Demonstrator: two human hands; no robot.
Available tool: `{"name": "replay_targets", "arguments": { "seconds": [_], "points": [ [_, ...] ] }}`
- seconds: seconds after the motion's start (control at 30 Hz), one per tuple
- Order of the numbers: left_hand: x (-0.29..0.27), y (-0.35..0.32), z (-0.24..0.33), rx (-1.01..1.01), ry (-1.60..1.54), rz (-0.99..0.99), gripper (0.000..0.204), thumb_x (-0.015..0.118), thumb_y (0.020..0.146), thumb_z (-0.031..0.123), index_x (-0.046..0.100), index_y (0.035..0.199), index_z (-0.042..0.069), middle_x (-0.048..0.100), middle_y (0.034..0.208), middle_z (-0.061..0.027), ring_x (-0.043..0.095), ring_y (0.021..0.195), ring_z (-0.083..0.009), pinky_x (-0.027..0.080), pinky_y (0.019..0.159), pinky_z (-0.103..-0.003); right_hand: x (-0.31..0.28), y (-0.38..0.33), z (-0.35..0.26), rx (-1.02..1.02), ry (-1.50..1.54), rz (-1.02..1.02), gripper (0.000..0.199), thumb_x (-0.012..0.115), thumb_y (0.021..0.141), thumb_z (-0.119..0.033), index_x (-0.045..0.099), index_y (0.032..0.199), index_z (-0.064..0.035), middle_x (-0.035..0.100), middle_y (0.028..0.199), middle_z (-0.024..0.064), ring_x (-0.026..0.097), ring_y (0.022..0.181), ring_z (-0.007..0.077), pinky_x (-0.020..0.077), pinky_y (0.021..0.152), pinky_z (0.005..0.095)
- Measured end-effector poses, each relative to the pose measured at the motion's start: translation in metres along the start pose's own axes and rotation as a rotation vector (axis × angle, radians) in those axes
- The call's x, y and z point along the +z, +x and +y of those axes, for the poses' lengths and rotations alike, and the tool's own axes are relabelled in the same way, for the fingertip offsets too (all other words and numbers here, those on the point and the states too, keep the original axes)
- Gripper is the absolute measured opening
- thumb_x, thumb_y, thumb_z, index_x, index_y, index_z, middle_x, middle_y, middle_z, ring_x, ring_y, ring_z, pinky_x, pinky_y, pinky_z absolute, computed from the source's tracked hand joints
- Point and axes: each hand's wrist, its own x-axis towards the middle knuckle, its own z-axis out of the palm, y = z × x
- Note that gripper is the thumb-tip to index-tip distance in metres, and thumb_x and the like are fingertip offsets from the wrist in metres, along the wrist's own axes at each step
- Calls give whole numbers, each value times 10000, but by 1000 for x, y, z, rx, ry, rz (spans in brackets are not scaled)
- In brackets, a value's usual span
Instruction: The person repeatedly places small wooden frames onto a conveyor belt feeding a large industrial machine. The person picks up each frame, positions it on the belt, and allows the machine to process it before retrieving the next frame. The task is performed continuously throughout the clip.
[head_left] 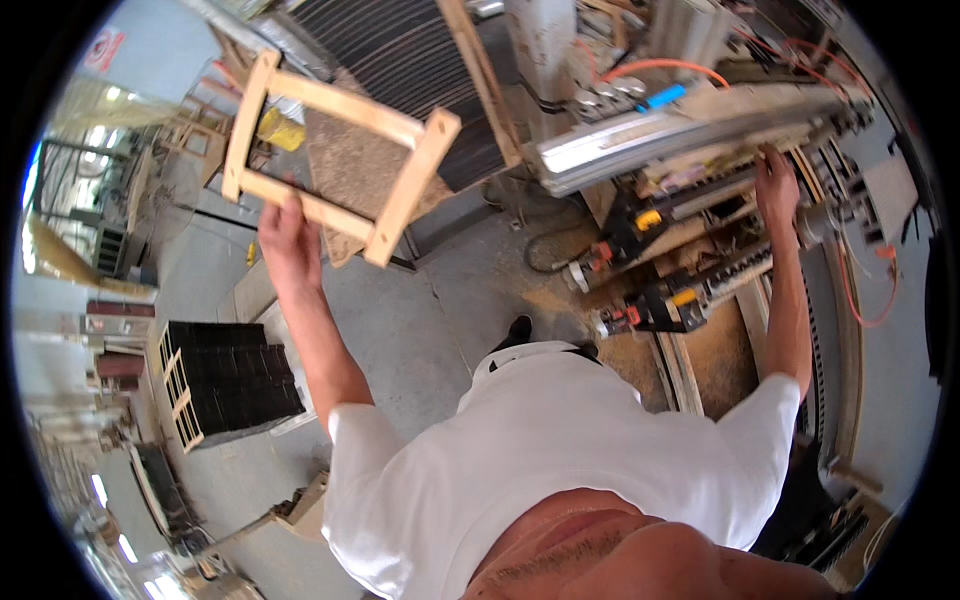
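My left hand [290,232] grips the near rail of a light wooden frame [345,105], which has four bars joined at the corners. The frame is held up and tilted, with a brown particle board [350,160] behind it. Over on the right, my right arm reaches out to a long machine [690,200] with metal rails. My right hand [778,195] is at the machine's far side, below a long metal beam [640,145], its fingers closed together. What its fingertips hold or touch is too small to make out.
Black slatted panels [385,60] lean beyond the frame. A black stack with wooden strips [230,380] stands on the grey floor at left. Sawdust [625,365] lies under the machine. An orange hose [665,66] curves above the metal beam, and another hangs at far right.
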Motion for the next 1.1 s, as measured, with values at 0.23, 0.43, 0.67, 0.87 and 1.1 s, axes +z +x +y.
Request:
{"name": "replay_targets", "arguments": {
  "seconds": [0.23,0.43,0.67,0.87,1.1],
  "points": [
    [-5,219,63,133,-231,-145,222,598,897,67,556,1080,-51,605,1067,-128,598,1006,-227,492,938,-383,-55,-67,-175,-6,397,-10,177,612,883,-57,622,1051,-4,640,1144,145,614,1061,230,485,885,309],
    [31,402,43,-15,-21,-251,222,655,870,102,589,1030,-37,632,964,-109,646,876,-229,578,773,-348,-38,-142,-208,364,390,-190,183,622,845,-46,643,1024,-16,672,1009,144,656,899,228,508,769,319],
    [89,427,30,227,1369,-126,625,672,733,579,700,1028,29,708,848,-97,681,808,-225,521,750,-338,-20,-242,-230,700,196,-317,227,657,805,-120,665,1018,-43,678,846,155,668,796,261,508,722,342],
    [127,352,57,606,1201,-497,616,690,755,534,672,1101,24,701,963,-148,662,954,-230,492,846,-323,-6,-294,-241,858,212,-322,268,659,798,-136,659,1044,-28,690,873,159,670,792,244,508,728,329],
    [145,357,42,422,1273,-741,422,743,774,328,687,1047,11,697,844,-132,668,732,-199,515,708,-337,22,-330,-232,845,266,-343,274,646,802,-152,664,1044,-26,695,894,153,665,793,232,509,734,324]
  ]
}}
